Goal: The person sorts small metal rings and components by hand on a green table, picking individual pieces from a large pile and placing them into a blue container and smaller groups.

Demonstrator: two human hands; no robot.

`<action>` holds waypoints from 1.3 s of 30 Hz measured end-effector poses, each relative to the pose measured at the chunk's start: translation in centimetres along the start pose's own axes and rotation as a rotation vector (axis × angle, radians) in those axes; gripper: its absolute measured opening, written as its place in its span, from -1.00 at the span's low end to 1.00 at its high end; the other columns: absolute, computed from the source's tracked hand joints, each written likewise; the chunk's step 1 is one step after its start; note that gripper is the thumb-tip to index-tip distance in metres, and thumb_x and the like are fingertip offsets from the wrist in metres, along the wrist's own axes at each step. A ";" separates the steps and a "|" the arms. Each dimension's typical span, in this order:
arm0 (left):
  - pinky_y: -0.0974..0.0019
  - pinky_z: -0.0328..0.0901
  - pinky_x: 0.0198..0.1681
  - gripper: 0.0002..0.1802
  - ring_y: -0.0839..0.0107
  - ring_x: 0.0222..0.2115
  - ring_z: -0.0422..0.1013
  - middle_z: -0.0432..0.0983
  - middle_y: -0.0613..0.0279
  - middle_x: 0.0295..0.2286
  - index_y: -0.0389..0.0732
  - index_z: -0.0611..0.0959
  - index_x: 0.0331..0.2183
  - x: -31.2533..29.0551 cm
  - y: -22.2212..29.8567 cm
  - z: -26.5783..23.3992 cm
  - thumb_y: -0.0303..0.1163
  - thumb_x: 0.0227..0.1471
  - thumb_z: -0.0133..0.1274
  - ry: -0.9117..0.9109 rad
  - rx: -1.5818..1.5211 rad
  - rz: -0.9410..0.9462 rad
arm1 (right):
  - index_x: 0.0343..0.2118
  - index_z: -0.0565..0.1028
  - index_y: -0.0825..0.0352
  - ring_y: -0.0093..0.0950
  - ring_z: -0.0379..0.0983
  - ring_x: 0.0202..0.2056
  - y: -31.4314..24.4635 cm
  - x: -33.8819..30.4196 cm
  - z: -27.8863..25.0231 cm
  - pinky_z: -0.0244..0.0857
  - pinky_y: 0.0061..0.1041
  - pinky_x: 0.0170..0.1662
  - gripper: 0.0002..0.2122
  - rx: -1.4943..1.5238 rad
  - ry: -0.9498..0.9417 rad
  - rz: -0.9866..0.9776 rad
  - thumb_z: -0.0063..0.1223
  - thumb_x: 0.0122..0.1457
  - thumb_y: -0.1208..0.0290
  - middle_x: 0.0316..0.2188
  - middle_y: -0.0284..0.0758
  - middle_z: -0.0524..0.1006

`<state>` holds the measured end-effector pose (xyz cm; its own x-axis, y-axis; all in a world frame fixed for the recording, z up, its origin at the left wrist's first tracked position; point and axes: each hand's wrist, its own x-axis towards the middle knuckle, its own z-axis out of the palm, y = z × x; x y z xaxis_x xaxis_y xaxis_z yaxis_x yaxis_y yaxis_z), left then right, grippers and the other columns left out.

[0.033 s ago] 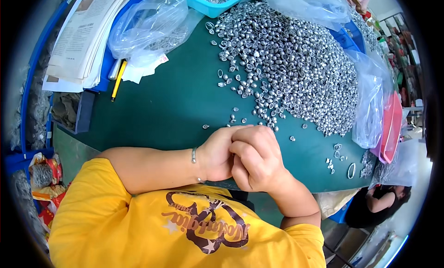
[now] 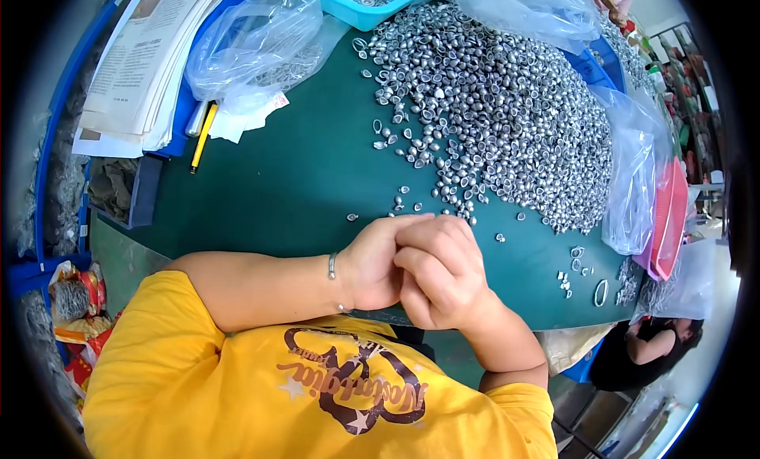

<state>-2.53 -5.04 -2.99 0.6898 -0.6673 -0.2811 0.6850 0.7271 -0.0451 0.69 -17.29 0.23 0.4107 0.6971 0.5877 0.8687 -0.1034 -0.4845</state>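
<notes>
The green table is the largest thing, and its near edge passes below the hands. The person wears a yellow shirt with a dark print. On the table, from the middle to the far right side, lies a wide heap of small silver metal pieces. At the far left there is a stack of papers. One clear bag lies beside it, a second bag is at the right border of the heap, and next to this one leans a red basket. A light blue basket stands at the far edge, with metal parts inside.

The left hand and the right hand are together at the near side, the right one partly covering the left. The right fingers are bent inward; the left fingers are mostly hidden. Whether some piece is pinched between them, I cannot tell.

Smaller is the yellow pencil, near the papers. A thin bracelet goes around the left wrist. Smallest are the loose pieces, lying just beyond the hands.
</notes>
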 end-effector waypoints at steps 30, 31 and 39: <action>0.64 -0.07 -0.79 -0.70 0.66 -0.74 0.08 0.20 0.37 -0.65 -0.23 0.41 -0.51 -0.7 -2.7 -0.3 -0.22 0.10 -0.22 0.109 0.301 -0.216 | -0.40 0.44 0.42 -0.60 0.33 -0.50 0.8 -6.6 -2.7 0.23 -0.70 -0.45 -0.89 0.457 0.373 0.797 0.01 -0.04 0.67 -0.45 -0.31 0.43; 0.64 -0.06 -0.78 -0.70 0.66 -0.74 0.08 0.20 0.36 -0.65 -0.23 0.41 -0.51 -0.7 -2.7 -0.2 -0.22 0.10 -0.22 0.114 0.306 -0.216 | -0.38 0.44 0.42 -0.60 0.33 -0.50 0.7 -6.8 -2.7 0.24 -0.70 -0.45 -0.89 0.611 0.420 0.834 0.00 -0.02 0.66 -0.45 -0.31 0.43; 0.64 -0.06 -0.79 -0.70 0.66 -0.74 0.08 0.21 0.36 -0.63 -0.25 0.41 -0.49 -0.6 -2.8 -0.3 -0.21 0.09 -0.20 0.105 0.313 -0.197 | -0.35 0.40 0.47 -0.55 0.33 -0.51 0.7 -8.5 -2.6 0.25 -0.63 -0.47 -0.89 0.986 0.549 0.798 -0.09 0.03 0.64 -0.45 -0.24 0.43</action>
<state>-4.90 -6.65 -2.98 0.5210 -0.7572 -0.3938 0.8517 0.4914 0.1821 -1.41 -25.11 -3.41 0.9548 0.2972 0.0031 -0.1096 0.3620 -0.9257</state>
